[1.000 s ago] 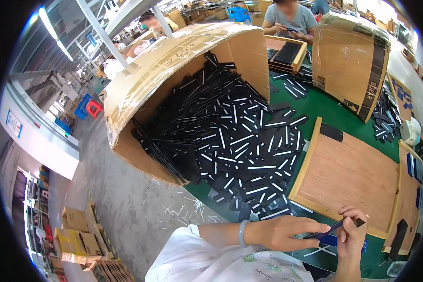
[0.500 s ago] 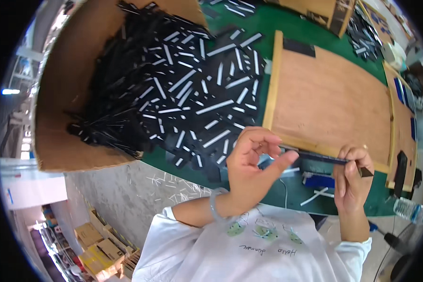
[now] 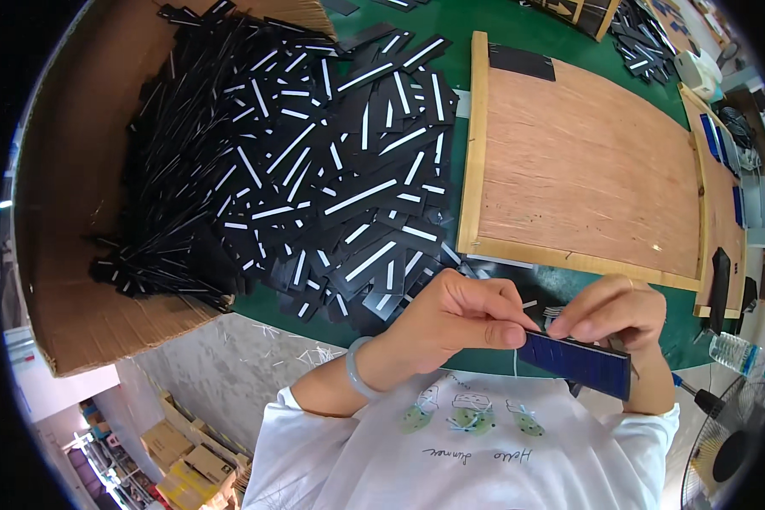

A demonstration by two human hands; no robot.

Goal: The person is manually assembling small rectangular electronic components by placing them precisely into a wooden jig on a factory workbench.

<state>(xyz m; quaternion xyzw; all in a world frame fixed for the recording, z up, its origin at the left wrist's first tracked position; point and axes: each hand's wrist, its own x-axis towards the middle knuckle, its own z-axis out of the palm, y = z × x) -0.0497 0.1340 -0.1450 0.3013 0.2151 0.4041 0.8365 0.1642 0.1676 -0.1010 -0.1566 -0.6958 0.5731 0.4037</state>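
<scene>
Looking straight down now, and both hands are up close to the chest, above the near edge of the green table. The left hand has its fingers curled tight, thumb and forefinger pinched on the near end of a dark blue strip, a flat rectangular piece with fine lines across it. The right hand comes over the top of the same strip, fingertips bunched narrow and pressing down at its upper edge, so the piece is held between the two hands, tilted down toward the right. I can't tell what the right fingertips are doing there; it's too small to read. As for progress, I'd judge it early going: a big heap of black strips with white bars spills out of the open cardboard box on the left and across the table, all loose and unsorted. The wooden board ahead of the hands carries just one black sheet at its far corner. One piece in hand, then, and by the look of it a great many waiting in that pile.
</scene>
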